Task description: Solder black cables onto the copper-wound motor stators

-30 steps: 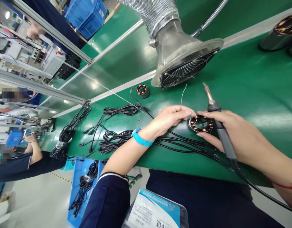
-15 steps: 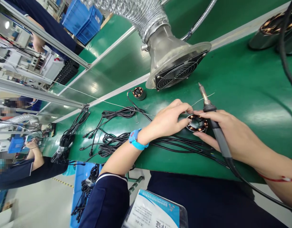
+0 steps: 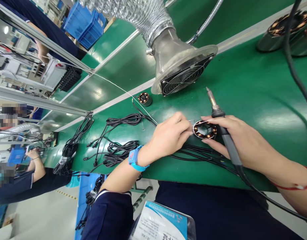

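Observation:
My right hand (image 3: 239, 141) is closed around a soldering iron (image 3: 229, 145), its bare tip pointing up and away from me. The thumb and forefinger of that hand also steady a motor stator (image 3: 205, 130), a ring with copper windings. At the stator's left rim, my left hand (image 3: 169, 133) pinches with thumb and fingertips. A thin strand of solder wire (image 3: 143, 108) runs from the upper left into this hand, and a short end shows beyond the fingers. What exactly lies between the fingertips is hidden.
Above the hands hangs a fume extractor hood (image 3: 183, 70) with a fan grille. A smaller stator (image 3: 145, 99) stands behind, beside coiled black cables (image 3: 123, 120). Larger stators (image 3: 275, 36) stand far right. Blue crates (image 3: 85, 23) and co-workers are to the left.
My left hand has drawn back leftward from the stator's top, its fingers now pinched at the left rim. The solder end beyond it has pulled back from near the iron. My right hand barely moved.

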Motion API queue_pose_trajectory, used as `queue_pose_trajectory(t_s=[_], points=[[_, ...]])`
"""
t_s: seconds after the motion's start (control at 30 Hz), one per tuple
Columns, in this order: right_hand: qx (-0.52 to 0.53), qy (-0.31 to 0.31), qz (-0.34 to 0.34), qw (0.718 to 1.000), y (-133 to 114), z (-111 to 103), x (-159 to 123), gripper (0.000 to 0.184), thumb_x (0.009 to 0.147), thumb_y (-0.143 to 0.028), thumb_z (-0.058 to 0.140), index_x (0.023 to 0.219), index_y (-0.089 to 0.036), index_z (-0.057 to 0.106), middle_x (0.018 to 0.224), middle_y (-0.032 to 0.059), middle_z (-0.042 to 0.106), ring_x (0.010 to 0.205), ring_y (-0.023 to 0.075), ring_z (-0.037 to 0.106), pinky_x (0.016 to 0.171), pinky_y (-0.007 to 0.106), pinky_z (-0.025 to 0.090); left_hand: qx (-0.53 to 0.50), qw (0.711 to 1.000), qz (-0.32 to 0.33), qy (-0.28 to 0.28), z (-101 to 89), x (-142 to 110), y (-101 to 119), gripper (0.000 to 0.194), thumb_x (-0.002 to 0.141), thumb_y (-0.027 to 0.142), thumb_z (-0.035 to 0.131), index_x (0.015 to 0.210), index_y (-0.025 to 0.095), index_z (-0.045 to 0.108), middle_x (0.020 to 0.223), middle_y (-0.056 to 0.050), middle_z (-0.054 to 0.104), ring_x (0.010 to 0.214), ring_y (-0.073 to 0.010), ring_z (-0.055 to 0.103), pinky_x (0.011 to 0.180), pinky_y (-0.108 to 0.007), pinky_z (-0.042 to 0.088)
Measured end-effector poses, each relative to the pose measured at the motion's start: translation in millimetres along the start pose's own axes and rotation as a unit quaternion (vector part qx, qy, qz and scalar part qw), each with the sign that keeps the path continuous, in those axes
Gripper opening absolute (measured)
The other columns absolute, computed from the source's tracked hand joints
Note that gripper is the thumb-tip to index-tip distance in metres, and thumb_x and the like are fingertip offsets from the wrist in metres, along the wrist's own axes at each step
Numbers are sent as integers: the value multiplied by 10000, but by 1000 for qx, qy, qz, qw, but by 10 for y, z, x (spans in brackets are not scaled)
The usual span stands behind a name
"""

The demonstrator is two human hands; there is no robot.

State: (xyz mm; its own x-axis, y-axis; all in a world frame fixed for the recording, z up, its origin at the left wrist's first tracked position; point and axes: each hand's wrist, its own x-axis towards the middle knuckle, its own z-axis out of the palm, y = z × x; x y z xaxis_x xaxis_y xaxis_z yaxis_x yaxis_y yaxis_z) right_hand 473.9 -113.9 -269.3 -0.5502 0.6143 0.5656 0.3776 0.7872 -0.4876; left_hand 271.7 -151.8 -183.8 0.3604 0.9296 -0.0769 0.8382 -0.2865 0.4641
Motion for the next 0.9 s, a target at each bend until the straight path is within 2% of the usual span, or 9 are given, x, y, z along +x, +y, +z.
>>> queue_pose_trajectory(t_s=[0.1,0.2,0.27,0.37,0.43,0.5,0.57,0.77,0.9], points=[[-5,-5,10,1000,-9,2,-6,408,939,-452,456,1205,-143,476,1116,54,588,945,163,564,775,312,480,-101,993,-59,-14,10,-46,-65,106,864,211,507,829,135,573,883,-41,555,833,-111,499,769,-247,409],[-11,-7,11,1000,-14,15,-9,425,944,-458,440,1227,-142,471,1148,66,580,950,174,559,778,324,471,-231,966,-101,-56,26,1,-137,137,843,225,540,783,116,596,819,-23,559,746,-78,489,719,-221,398],[-8,-10,9,1000,-14,24,-9,417,946,-456,439,1219,-143,471,1191,64,567,985,178,557,805,325,466,-335,930,-120,-93,51,57,-177,165,836,229,555,757,96,615,789,-21,575,716,-60,488,713,-209,394],[-12,-9,-2,1000,-9,33,-5,399,958,-463,416,1194,-148,484,1147,52,584,968,173,562,784,313,460,-487,849,-166,-116,119,137,-214,160,796,225,606,731,80,619,712,-9,573,637,-35,464,635,-189,360],[-31,-10,-5,999,-1,36,-4,402,956,-478,414,1169,-147,493,1120,54,590,948,182,558,773,318,456,-552,803,-198,-112,169,182,-211,179,783,259,622,756,82,612,667,11,535,527,-13,369,513,-194,249],[-58,-17,11,998,7,37,-4,413,947,-478,428,1173,-138,492,1120,68,585,931,197,544,761,330,451,-583,777,-217,-97,208,216,-175,224,806,315,603,814,91,598,657,30,485,464,0,256,470,-215,131],[-81,-19,28,996,13,38,-3,429,935,-474,449,1187,-129,491,1111,80,582,906,207,530,742,336,445,-572,781,-240,-70,236,236,-103,250,839,354,571,827,105,550,662,39,441,471,1,234,475,-219,121],[-96,-11,15,995,13,30,3,421,939,-433,447,1195,-102,497,1069,92,577,902,198,525,745,321,442,-436,873,-216,-38,278,193,112,479,774,565,606,743,149,370,658,47,338,598,-37,286,552,-212,237],[-94,-4,32,995,-3,32,14,433,952,-489,396,1159,-124,503,1078,83,589,871,199,538,715,321,442,-455,863,-202,-81,185,119,32,412,790,489,607,712,138,406,626,57,343,567,-30,281,545,-212,234]])
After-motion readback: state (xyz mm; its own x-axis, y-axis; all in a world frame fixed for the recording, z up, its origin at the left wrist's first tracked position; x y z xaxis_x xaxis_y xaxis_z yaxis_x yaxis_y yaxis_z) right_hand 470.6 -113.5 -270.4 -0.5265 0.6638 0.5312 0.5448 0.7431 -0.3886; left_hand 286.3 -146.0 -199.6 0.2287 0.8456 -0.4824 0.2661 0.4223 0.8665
